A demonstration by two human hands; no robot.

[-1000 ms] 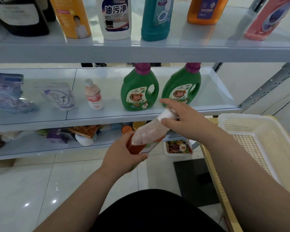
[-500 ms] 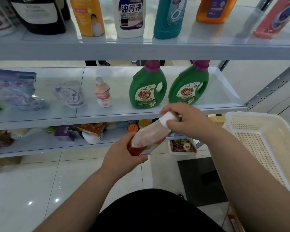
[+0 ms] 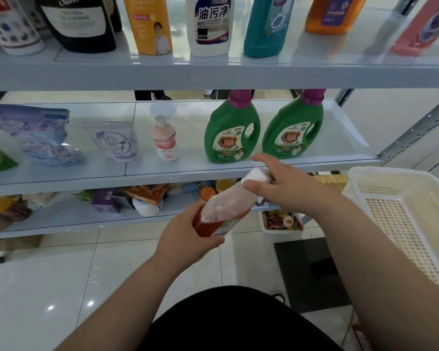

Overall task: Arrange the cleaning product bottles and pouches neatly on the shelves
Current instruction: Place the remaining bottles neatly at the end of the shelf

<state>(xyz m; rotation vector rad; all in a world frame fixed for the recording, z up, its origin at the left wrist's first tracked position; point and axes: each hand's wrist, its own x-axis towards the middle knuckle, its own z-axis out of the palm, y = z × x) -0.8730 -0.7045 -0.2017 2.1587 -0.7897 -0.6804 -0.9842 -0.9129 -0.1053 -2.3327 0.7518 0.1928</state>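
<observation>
Both hands hold a pink-orange bottle (image 3: 223, 209) with a white cap, tilted in front of the middle shelf (image 3: 188, 173). My left hand (image 3: 188, 234) grips its orange base. My right hand (image 3: 284, 183) pinches the white cap, index finger raised. On the middle shelf stand two green jugs (image 3: 232, 133) (image 3: 293, 130) with purple caps, a small pink bottle (image 3: 165, 139), a white pouch (image 3: 117, 141) and a purple pouch (image 3: 41, 138). The top shelf (image 3: 213, 72) carries several bottles in a row.
A cream plastic basket (image 3: 401, 216) sits on a wooden surface at my right. The bottom shelf (image 3: 86, 219) holds mixed packets and jars. A small white bin of snacks (image 3: 280, 221) and a dark mat (image 3: 307, 269) lie on the tiled floor.
The view has shifted slightly left, so the shelf items appear further right. The bottle stays in both hands at about the same spot, and my right index finger has lifted off the cap.
</observation>
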